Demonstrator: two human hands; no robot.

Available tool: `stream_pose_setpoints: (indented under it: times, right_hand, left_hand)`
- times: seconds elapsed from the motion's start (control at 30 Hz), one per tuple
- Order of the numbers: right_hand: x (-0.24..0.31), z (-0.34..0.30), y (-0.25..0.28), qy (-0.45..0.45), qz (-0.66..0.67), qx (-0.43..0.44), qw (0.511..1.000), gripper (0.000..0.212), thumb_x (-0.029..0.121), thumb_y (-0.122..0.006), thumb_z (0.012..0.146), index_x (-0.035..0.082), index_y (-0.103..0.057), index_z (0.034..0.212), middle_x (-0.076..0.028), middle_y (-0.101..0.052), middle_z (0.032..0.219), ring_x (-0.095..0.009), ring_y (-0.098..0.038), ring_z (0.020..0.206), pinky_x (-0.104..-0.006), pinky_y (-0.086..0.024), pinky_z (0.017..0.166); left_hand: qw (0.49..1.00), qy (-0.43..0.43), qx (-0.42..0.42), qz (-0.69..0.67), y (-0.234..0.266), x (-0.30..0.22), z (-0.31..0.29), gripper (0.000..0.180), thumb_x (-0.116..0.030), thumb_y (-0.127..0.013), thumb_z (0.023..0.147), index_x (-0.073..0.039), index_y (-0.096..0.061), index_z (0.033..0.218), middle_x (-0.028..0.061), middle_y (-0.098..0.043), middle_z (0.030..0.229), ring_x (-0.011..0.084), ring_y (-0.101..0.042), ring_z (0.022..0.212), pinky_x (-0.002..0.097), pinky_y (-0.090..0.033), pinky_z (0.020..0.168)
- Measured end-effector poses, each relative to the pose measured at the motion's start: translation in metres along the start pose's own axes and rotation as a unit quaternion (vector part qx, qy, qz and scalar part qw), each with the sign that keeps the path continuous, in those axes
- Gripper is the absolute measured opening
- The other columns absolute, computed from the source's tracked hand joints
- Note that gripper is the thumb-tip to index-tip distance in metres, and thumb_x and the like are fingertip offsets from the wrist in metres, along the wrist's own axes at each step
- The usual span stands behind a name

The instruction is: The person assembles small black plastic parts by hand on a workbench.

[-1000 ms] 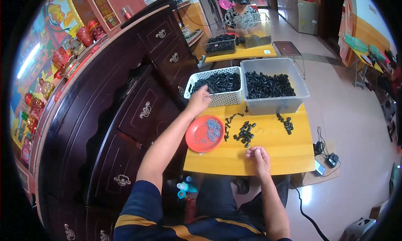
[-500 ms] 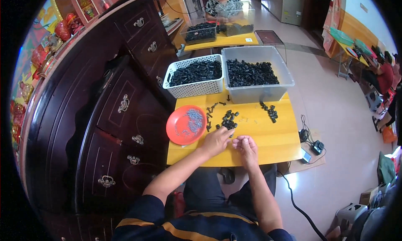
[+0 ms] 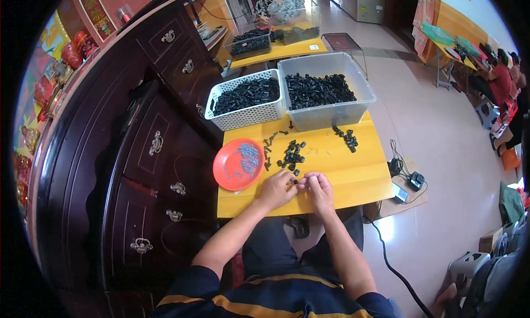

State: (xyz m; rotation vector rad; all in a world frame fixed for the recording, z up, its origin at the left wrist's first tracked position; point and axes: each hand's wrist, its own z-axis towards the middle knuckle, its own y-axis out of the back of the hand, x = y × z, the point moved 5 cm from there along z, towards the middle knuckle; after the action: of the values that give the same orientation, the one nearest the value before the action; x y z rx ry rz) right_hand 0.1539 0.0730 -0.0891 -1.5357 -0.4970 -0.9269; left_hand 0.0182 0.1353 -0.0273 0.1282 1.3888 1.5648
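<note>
Both hands sit at the near edge of the yellow table (image 3: 353, 177), fingertips pinched together. The left hand (image 3: 276, 189) and right hand (image 3: 317, 188) nearly touch, holding a small black part (image 3: 296, 181) between them. It's tiny and dark, too small to make out its shape.

Just past the fingers is a loose pile of black parts (image 3: 291, 154), with a red plate (image 3: 238, 164) of small metal bits to the left. Farther back, a white basket (image 3: 245, 103) and a grey bin (image 3: 326, 88), both full of the same black pieces.
</note>
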Motion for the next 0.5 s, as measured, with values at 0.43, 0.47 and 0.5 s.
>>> stream_pose_setpoints:
  times: [0.43, 0.47, 0.5]
  right_hand:
    - [0.0, 0.0, 0.0, 0.016, -0.05, 0.004, 0.999, 0.018, 0.022, -0.058, 0.108, 0.005, -0.058, 0.116, -0.001, -0.062, 0.095, -0.01, -0.061, 0.083, -0.0254, -0.051, 0.075]
    - [0.001, -0.001, -0.003, 0.014, -0.068, 0.021, 0.997, 0.019, 0.023, -0.059, 0.107, 0.005, -0.058, 0.115, 0.0, -0.062, 0.094, -0.009, -0.061, 0.082, -0.025, -0.05, 0.074]
    - [0.001, 0.0, -0.002, 0.014, -0.066, 0.018, 0.998, 0.019, 0.023, -0.059, 0.107, 0.005, -0.058, 0.115, 0.0, -0.062, 0.094, -0.009, -0.061, 0.082, -0.025, -0.05, 0.074]
  left_hand:
    - [0.996, -0.002, -0.068, -0.05, 0.028, -0.023, -0.003, 0.021, -0.014, -0.078, 0.083, -0.005, -0.067, 0.097, 0.0077, -0.066, 0.085, 0.0203, -0.064, 0.061, 0.0336, -0.052, 0.058]
    - [0.996, -0.012, -0.07, -0.046, 0.031, -0.025, -0.003, 0.023, -0.016, -0.078, 0.082, -0.006, -0.067, 0.099, 0.0072, -0.066, 0.087, 0.0212, -0.064, 0.062, 0.0342, -0.052, 0.058]
    - [0.997, -0.012, -0.065, -0.045, 0.032, -0.027, -0.002, 0.023, -0.016, -0.078, 0.082, -0.006, -0.067, 0.099, 0.0072, -0.066, 0.087, 0.0212, -0.064, 0.062, 0.0342, -0.052, 0.058]
